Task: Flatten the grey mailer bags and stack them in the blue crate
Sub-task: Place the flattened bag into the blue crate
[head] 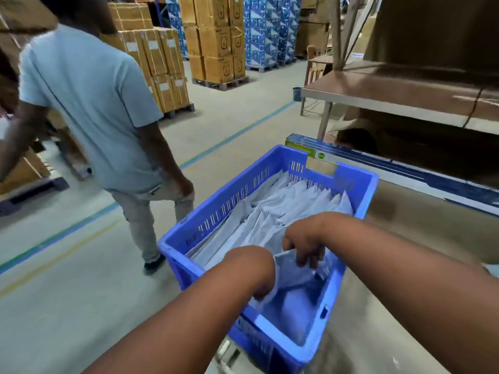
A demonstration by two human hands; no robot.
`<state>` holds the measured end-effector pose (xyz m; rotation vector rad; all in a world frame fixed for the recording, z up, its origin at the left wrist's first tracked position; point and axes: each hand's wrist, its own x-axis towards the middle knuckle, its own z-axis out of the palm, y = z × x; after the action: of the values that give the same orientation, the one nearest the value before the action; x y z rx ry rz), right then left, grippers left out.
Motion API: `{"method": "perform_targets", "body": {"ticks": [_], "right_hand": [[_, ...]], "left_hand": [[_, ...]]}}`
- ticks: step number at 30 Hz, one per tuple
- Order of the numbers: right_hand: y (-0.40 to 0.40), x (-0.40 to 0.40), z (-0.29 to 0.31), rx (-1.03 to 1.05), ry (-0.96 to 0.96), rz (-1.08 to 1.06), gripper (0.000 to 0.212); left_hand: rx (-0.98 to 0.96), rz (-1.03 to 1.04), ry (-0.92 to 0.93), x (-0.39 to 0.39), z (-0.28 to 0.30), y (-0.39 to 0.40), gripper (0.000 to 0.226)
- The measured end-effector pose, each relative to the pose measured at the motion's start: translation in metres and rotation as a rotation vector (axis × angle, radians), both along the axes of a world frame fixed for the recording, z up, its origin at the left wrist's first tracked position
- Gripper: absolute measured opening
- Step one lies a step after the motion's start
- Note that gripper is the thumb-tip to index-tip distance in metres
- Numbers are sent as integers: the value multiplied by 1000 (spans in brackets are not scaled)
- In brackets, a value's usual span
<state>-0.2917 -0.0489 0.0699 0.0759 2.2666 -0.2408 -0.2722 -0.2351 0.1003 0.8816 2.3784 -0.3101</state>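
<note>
Grey plastic mailer bag (294, 273) is pinched along its top edge by my right hand (303, 245); my left hand (253, 271) seems curled on its left side, though blurred. Both sit at the near end of the blue slotted plastic crate (216, 211), with flattened grey mailers (280, 209) stacked towards its far end.

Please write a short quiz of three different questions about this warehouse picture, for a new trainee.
1. True or false: the blue slotted plastic crate already holds grey plastic mailer bags.
2. Which hand pinches the top edge of the nearest grey mailer bag? A) left hand B) right hand
3. Fill in: the other person in the light blue T-shirt stands to the ____ of the crate.

Key: 1 true; 2 B, though the left hand's grip is hidden; 3 left.
</note>
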Motion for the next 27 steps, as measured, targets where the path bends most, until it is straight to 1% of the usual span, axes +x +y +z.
{"method": "perform_targets", "body": {"ticks": [2,4,5,7,8,11,15,17,19,20,22,24,26,27], "right_hand": [[-4,-2,-7,20,-26,19,34],[-7,-5,-8,27,7,43,45],[-7,-7,-8,61,55,75,48],[-11,-10,-4,182,163,129,40],[-14,-11,-3,208,212,136,37],[-20,-12,-8,205,272,131,42],[-29,-10,-12,189,300,131,38],[-28,-8,-6,173,377,97,33],[-23,-7,4,200,507,41,26],[-23,-7,9,220,569,18,25],[-24,-5,18,250,622,2,25],[-25,1,24,261,630,6,24],[-25,11,29,262,644,14,28],[-24,18,32,259,651,20,31]], "left_hand": [[-64,-26,-6,-2,-2,2,47],[-121,-36,-30,-4,-6,3,47],[-131,-26,-31,-5,-8,3,46],[-130,12,-17,-6,-12,5,49],[-127,26,-8,-7,-14,5,49],[-119,75,0,-9,-18,7,45],[-131,88,40,-10,-22,7,48],[-157,54,70,-9,-22,5,47],[-195,16,83,-6,-19,5,46],[-216,8,83,-4,-15,6,44],[-250,16,68,0,-8,7,41],[-232,70,73,4,-3,9,47],[-137,124,142,5,3,11,54],[-78,139,175,3,5,12,53]]}}
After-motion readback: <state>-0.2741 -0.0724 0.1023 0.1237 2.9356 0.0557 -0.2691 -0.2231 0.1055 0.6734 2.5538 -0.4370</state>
